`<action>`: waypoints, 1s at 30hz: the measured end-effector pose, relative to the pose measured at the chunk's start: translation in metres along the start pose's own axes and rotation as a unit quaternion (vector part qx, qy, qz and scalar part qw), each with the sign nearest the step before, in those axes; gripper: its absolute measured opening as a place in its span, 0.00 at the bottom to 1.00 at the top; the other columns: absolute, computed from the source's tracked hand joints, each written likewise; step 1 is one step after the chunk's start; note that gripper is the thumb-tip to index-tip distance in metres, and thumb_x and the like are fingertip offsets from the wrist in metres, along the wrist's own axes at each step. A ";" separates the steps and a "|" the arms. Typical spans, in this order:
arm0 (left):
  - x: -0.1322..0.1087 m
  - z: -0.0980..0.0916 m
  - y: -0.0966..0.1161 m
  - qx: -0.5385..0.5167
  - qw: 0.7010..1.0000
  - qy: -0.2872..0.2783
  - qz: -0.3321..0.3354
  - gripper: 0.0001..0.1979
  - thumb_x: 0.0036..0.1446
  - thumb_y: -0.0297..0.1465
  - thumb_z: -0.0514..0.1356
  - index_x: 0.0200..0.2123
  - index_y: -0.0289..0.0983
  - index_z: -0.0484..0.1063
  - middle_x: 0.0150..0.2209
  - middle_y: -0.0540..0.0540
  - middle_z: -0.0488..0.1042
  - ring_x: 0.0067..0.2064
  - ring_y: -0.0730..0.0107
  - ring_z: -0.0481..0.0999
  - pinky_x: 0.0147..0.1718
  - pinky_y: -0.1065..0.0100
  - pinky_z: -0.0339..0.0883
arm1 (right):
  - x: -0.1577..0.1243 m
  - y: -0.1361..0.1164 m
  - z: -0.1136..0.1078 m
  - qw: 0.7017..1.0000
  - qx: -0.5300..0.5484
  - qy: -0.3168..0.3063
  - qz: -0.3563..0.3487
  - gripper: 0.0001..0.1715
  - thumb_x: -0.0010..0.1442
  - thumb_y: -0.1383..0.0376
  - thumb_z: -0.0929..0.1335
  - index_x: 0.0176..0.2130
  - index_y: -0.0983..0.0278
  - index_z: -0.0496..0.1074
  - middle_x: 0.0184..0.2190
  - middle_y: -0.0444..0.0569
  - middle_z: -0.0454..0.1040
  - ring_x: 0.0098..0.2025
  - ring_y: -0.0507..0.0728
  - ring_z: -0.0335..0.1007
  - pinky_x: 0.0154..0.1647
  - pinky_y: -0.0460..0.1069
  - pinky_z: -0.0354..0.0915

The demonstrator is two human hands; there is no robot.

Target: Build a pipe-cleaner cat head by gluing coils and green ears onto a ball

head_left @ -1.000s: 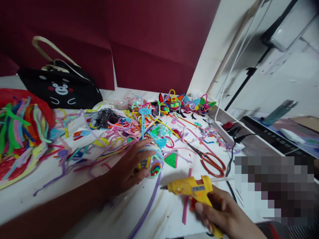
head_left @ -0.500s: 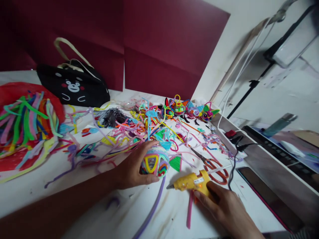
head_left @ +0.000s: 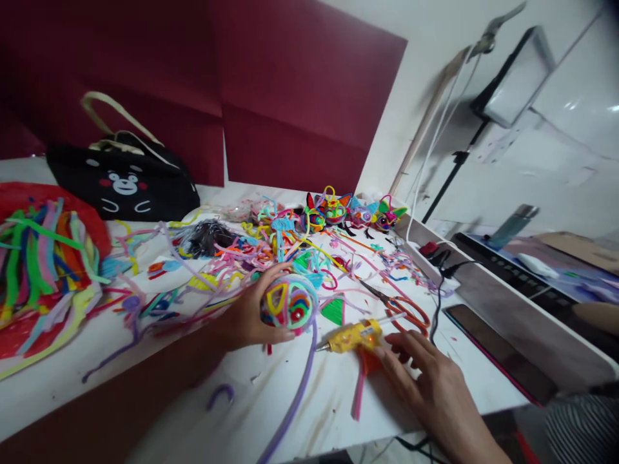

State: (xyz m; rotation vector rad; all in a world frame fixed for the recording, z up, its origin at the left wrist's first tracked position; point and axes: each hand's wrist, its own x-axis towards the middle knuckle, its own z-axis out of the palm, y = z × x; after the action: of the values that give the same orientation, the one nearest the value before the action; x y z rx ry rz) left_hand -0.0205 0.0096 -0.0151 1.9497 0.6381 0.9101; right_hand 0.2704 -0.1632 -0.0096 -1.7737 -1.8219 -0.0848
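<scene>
- Head view: the left hand (head_left: 246,317) is clamped round the ball (head_left: 289,304), thumb below and fingers behind, near the middle of the white surface (head_left: 251,415).
- The right hand (head_left: 430,374) has its fingers parted at the back end of the yellow glue gun (head_left: 355,336); whether they touch it, I cannot tell.
- The gun's nozzle points left, near the ball.
- A purple strip (head_left: 296,396) runs from the ball's right side toward the near edge.
- A pink strip (head_left: 358,394) lies below the gun.
- Scissors (head_left: 409,312) and a green triangle (head_left: 333,310) lie beyond the gun.
- A phone (head_left: 500,354) lies near the surface's near right corner.
- Decorated balls (head_left: 336,209) line the far edge, right of the black bag (head_left: 123,187).
</scene>
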 end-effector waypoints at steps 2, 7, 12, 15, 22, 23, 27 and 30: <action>0.002 -0.006 0.000 -0.082 0.996 -0.018 -0.004 0.56 0.41 0.39 0.76 0.70 0.44 0.52 0.62 0.37 0.69 0.59 0.41 0.73 0.56 0.52 0.69 | -0.007 -0.003 -0.001 0.999 0.009 0.034 -0.032 0.14 0.69 0.55 0.66 0.43 0.60 0.76 0.35 0.50 0.79 0.32 0.55 0.79 0.31 0.46 0.74; 0.000 -0.012 0.008 -0.213 0.976 -0.051 -0.017 0.62 0.36 0.44 0.77 0.71 0.46 0.50 0.56 0.39 0.75 0.55 0.44 0.77 0.50 0.56 0.72 | -0.016 -0.008 0.005 0.994 0.032 0.076 -0.076 0.09 0.69 0.61 0.67 0.47 0.60 0.74 0.37 0.50 0.78 0.37 0.55 0.78 0.37 0.47 0.74; -0.014 0.003 0.032 -0.221 0.967 0.053 -0.117 0.51 0.48 0.41 0.72 0.71 0.51 0.52 0.58 0.42 0.75 0.58 0.44 0.75 0.56 0.51 0.69 | -0.011 -0.018 0.011 0.989 0.056 0.088 -0.101 0.09 0.70 0.63 0.65 0.47 0.60 0.74 0.35 0.50 0.77 0.34 0.56 0.76 0.34 0.49 0.74; -0.014 0.008 0.037 -0.204 0.967 0.068 -0.134 0.47 0.50 0.45 0.70 0.71 0.50 0.55 0.60 0.41 0.74 0.59 0.40 0.73 0.55 0.48 0.70 | -0.001 -0.033 0.013 0.982 0.081 0.108 -0.130 0.09 0.69 0.64 0.65 0.47 0.62 0.72 0.36 0.52 0.77 0.35 0.57 0.77 0.35 0.50 0.75; -0.008 0.004 0.031 -0.185 0.979 0.047 -0.077 0.44 0.50 0.53 0.66 0.69 0.51 0.60 0.61 0.43 0.73 0.61 0.36 0.71 0.58 0.44 0.69 | 0.030 -0.079 0.027 0.975 0.172 0.087 -0.110 0.28 0.66 0.57 0.69 0.60 0.60 0.60 0.48 0.57 0.77 0.48 0.63 0.77 0.45 0.57 0.77; -0.009 0.004 0.032 -0.180 0.978 0.056 -0.092 0.39 0.56 0.51 0.63 0.69 0.52 0.59 0.63 0.44 0.71 0.64 0.40 0.69 0.61 0.46 0.66 | 0.035 -0.085 0.028 0.974 0.181 0.083 -0.103 0.33 0.65 0.56 0.70 0.63 0.60 0.56 0.51 0.59 0.75 0.51 0.65 0.76 0.48 0.59 0.77; -0.008 0.007 0.037 -0.272 0.959 0.025 -0.075 0.47 0.49 0.47 0.70 0.70 0.50 0.56 0.63 0.41 0.71 0.62 0.39 0.71 0.60 0.45 0.66 | 0.055 -0.105 0.033 0.974 0.214 0.025 -0.064 0.46 0.59 0.58 0.74 0.67 0.60 0.50 0.57 0.60 0.71 0.58 0.67 0.71 0.55 0.63 0.73; -0.002 0.009 0.036 -0.285 0.952 0.041 -0.102 0.50 0.47 0.39 0.73 0.70 0.48 0.54 0.63 0.40 0.71 0.63 0.43 0.70 0.61 0.50 0.64 | 0.066 -0.113 0.038 0.976 0.213 -0.006 -0.035 0.50 0.56 0.60 0.75 0.68 0.64 0.50 0.61 0.64 0.67 0.60 0.69 0.68 0.58 0.65 0.70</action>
State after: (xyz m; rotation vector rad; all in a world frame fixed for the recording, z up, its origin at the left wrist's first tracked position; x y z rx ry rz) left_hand -0.0121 -0.0140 0.0120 1.3125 0.5362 0.9237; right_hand 0.1557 -0.1004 0.0274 -1.4113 -1.7527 0.2703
